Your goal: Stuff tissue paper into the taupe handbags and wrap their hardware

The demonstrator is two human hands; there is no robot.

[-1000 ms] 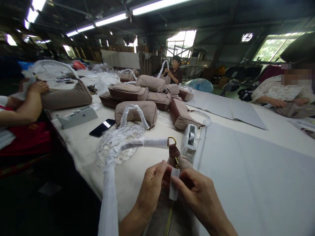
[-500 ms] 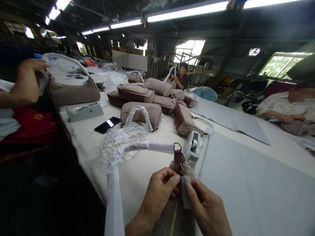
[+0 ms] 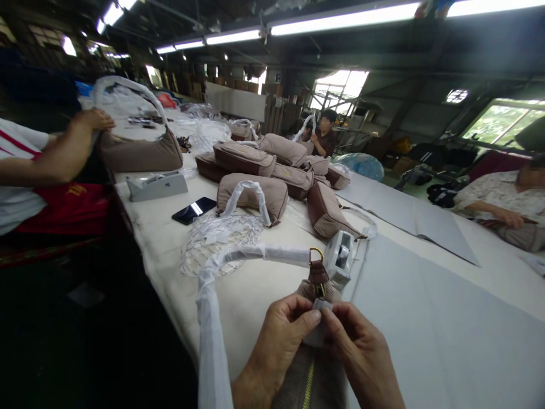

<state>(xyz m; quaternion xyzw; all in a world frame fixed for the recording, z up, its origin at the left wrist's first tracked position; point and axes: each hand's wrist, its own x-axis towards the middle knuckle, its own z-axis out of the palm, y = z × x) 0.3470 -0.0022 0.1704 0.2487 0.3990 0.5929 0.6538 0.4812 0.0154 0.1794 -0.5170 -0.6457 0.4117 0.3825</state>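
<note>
Nearest, low in view at the table's (image 3: 166, 255) near side: taupe bag (image 3: 330, 378), gold zipper (image 3: 309, 386) up, the person's hands over its top. Left hand (image 3: 279, 346) half-curled, thumb and forefinger closed in a pinch on a small pale strip (image 3: 314, 339) at the zipper end; right hand (image 3: 366, 346) curled likewise, thumb and fingertips pinching the same strip, hands nearly touching. Just past them, brown tab (image 3: 318, 275) with gold ring (image 3: 315, 255); white-wrapped strap (image 3: 210, 318) runs off the ring, arcs left and down, inside the table's left edge. Tape dispenser (image 3: 340, 255) just beyond the tab; grey sheet (image 3: 426, 307) covers the table's right part. Further on: bundle of white strips (image 3: 221, 238), black phone (image 3: 194, 210), grey dispenser (image 3: 157, 186) by the left edge, bag with wrapped handle (image 3: 272, 196), tilted bag (image 3: 330, 213), then bag pile (image 3: 247, 159) mid-table. Co-worker's hand (image 3: 96, 119) at another bag (image 3: 140, 150), left edge; co-worker (image 3: 494, 199) at right edge; seated person (image 3: 326, 139) at far side.
</note>
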